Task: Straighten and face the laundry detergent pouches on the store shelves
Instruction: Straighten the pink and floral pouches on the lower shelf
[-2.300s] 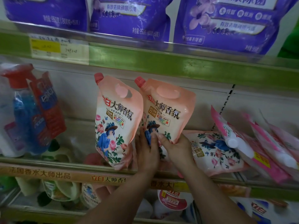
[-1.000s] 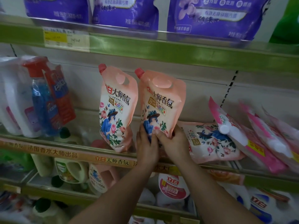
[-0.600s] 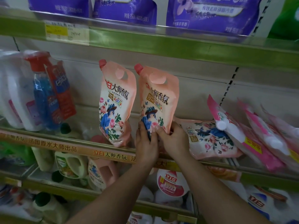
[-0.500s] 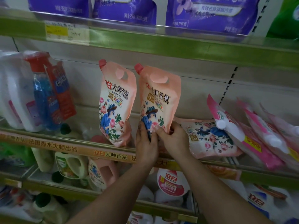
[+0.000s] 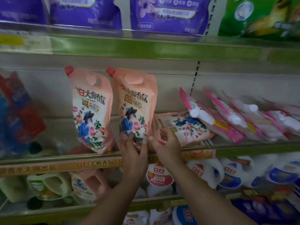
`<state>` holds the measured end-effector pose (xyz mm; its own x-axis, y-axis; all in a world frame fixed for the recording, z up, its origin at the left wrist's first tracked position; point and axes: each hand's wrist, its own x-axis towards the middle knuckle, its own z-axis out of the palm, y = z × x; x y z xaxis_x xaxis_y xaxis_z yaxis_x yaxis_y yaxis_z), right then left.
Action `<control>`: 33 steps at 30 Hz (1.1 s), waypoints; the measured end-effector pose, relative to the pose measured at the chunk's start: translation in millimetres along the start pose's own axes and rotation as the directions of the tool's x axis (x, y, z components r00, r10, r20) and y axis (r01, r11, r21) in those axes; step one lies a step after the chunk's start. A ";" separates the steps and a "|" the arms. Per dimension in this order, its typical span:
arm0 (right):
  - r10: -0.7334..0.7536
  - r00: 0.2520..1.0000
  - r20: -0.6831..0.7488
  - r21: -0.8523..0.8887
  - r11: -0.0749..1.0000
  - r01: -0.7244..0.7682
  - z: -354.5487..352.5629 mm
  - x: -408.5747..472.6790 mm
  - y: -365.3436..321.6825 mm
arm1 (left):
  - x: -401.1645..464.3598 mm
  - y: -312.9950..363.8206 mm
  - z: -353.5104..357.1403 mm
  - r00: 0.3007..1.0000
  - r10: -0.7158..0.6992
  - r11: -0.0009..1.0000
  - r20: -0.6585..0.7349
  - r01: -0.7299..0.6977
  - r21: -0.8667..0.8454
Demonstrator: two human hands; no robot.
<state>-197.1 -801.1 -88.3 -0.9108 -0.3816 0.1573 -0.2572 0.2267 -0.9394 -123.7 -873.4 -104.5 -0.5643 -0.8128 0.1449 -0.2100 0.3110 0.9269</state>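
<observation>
Near the front edge of the middle shelf (image 5: 97, 157), the left hand (image 5: 134, 153) holds the bottom of an upright peach pouch (image 5: 136, 103), fingers curled narrow on its lower front. The right hand (image 5: 165, 143) pinches that pouch's lower right corner. A second pouch (image 5: 90, 111) stands just beside it, tilted; a third (image 5: 183, 127) lies flat behind the right hand.

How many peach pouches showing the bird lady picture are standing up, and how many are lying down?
Standing peach pouches: 2
Lying peach pouch: 1
Total: 3
</observation>
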 end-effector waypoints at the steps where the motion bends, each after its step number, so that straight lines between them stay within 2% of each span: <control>1: 0.012 1.000 -0.016 -0.013 1.000 -0.013 -3.6 -3.8 1.0 | -4.8 1.0 0.4 1.000 -0.007 1.000 0.003 0.007 -0.009; 7: 0.053 0.993 -0.101 -0.020 0.998 -0.055 -27.3 -24.4 10.5 | -31.1 3.2 11.4 1.000 0.017 0.995 0.024 -0.015 -0.095; 14: 0.066 0.983 -0.172 0.003 0.998 -0.067 -44.9 -38.1 24.9 | -50.6 3.5 27.4 0.968 -0.065 0.976 0.242 0.112 -0.186; 20: 0.072 0.981 -0.179 0.079 0.995 -0.059 -52.1 -29.2 28.6 | -53.4 16.6 35.6 0.934 -0.132 0.968 0.331 0.194 -0.161; 23: 0.052 0.984 -0.170 0.079 0.996 -0.039 -56.6 -18.5 25.9 | -49.6 28.9 42.7 0.909 -0.154 0.937 0.387 0.258 -0.234; 26: 0.052 0.988 -0.148 0.068 0.997 -0.042 -63.9 -6.5 23.3 | -43.4 43.4 55.1 0.834 -0.275 0.813 0.479 0.467 -0.347; 29: 0.028 0.989 -0.148 0.048 0.999 -0.022 -76.4 4.4 27.0 | -40.1 51.5 72.0 0.711 -0.401 0.604 0.578 0.679 -0.417; 31: 0.025 0.988 -0.149 0.031 0.999 -0.021 -85.4 11.3 32.3 | -38.0 54.7 83.6 0.644 -0.443 0.479 0.623 0.758 -0.442; 33: 0.040 0.991 -0.127 0.042 0.998 -0.035 -92.6 17.9 38.0 | -35.4 57.9 94.5 0.618 -0.458 0.405 0.640 0.785 -0.469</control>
<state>-253.1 -716.3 -93.0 -0.9540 -0.2554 0.1568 -0.2111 0.2017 -0.9564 -191.3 -780.1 -88.6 -0.7630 -0.3292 -0.5563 -0.1540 -0.7432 0.6510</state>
